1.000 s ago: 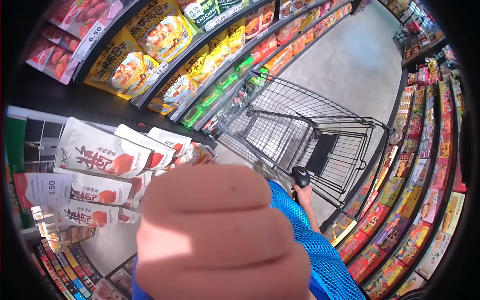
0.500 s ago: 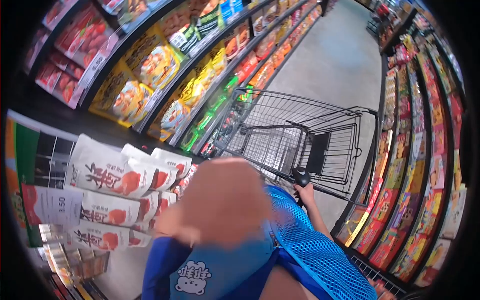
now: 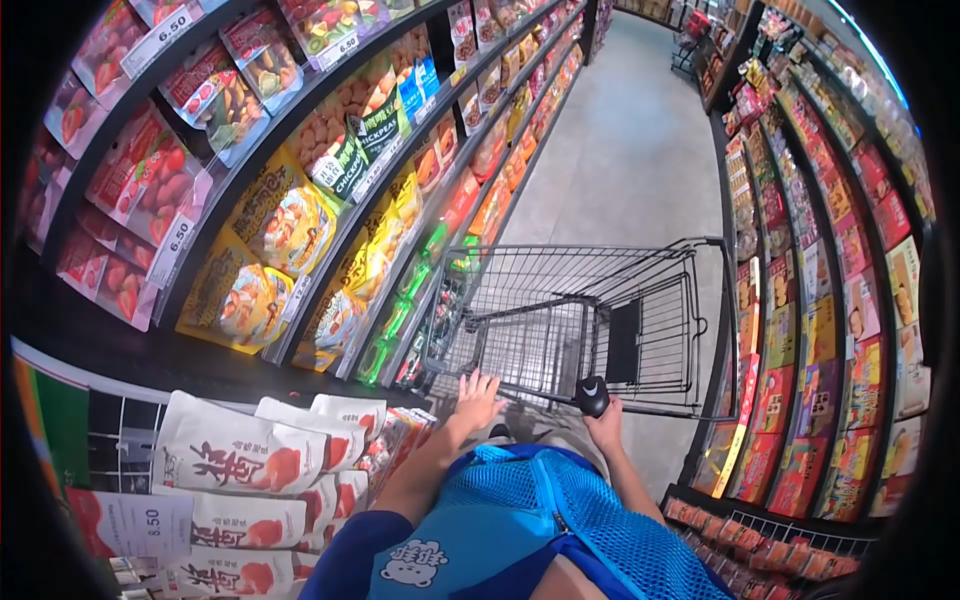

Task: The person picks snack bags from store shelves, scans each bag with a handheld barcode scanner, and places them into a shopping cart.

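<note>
Hands (image 3: 478, 398) now both low, cart (image 3: 622, 345) crosswise, nose leftward

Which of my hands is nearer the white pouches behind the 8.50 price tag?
Left: your left hand is right of the white pouches, apart from them; your right hand is farther right, at the shopping cart.

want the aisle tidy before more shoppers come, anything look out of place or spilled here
Nothing looks spilled or damaged. The one oddity is the shopping cart: it seems to stand crosswise on the aisle floor rather than pointing along it, so it could block others.
</note>
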`<state>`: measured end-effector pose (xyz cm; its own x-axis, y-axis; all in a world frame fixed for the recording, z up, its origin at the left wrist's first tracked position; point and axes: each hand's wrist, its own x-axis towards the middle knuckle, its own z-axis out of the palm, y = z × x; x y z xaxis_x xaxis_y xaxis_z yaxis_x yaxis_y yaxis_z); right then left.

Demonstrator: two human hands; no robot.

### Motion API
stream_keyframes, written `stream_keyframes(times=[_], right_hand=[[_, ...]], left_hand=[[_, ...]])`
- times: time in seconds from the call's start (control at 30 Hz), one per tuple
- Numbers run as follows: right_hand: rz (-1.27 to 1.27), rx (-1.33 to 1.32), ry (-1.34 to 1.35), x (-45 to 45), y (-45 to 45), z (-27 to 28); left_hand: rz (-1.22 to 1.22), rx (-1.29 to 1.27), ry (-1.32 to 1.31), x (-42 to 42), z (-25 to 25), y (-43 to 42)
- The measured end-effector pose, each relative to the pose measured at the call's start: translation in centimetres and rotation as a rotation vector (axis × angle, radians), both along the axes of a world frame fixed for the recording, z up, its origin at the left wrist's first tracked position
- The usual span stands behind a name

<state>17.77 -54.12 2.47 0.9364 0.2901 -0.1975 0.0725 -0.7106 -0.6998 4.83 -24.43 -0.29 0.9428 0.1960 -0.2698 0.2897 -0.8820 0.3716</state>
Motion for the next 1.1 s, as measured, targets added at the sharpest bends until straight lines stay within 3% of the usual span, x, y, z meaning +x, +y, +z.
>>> stream_keyframes(times=[0.2, 0.3, 0.37, 0.57, 0.7, 0.77, 0.83, 0.97, 1.07, 1.1], right_hand=[[-0.105, 0.204, 0.079, 1.7, -0.2, -0.1], [-0.1, 0.132, 0.146, 2.7, 1.1, 3.1], [-0.095, 0.154, 0.137, 4.2, -0.3, -0.6], [-0.078, 0.107, 0.247, 9.6, 0.2, 0.7], [0.004, 0.194, 0.103, 13.5, -0.4, -2.0], [0.019, 0.157, 0.206, 15.5, -0.1, -1.4], [-0.05, 0.113, 0.295, 16.0, 2.2, 4.6], [0.073, 0.195, 0.323, 20.0, 0.4, 0.7], [0.153, 0.27, 0.298, 22.5, -0.5, -2.4], [0.174, 0.324, 0.311, 23.0, -0.5, -2.1]], left_hand=[[0.131, 0.021, 0.1, 2.7, -0.7, -1.3], [0.136, -0.001, 0.197, 4.7, 0.4, -1.1], [0.135, 0.0, 0.21, 6.1, 0.4, -1.1], [0.106, 0.072, 0.249, 11.3, 0.7, -0.9], [0.14, 0.081, 0.302, 15.1, 1.6, -0.7], [0.156, 0.047, 0.298, 16.8, 1.8, -0.2], [0.17, 0.032, 0.267, 17.9, 2.0, 0.1], [0.385, -0.217, -0.023, 18.8, 2.3, 0.7], [0.608, -0.11, -0.569, 17.1, 2.8, 3.6], [0.729, -0.058, -0.567, 15.9, 5.1, 5.5]])
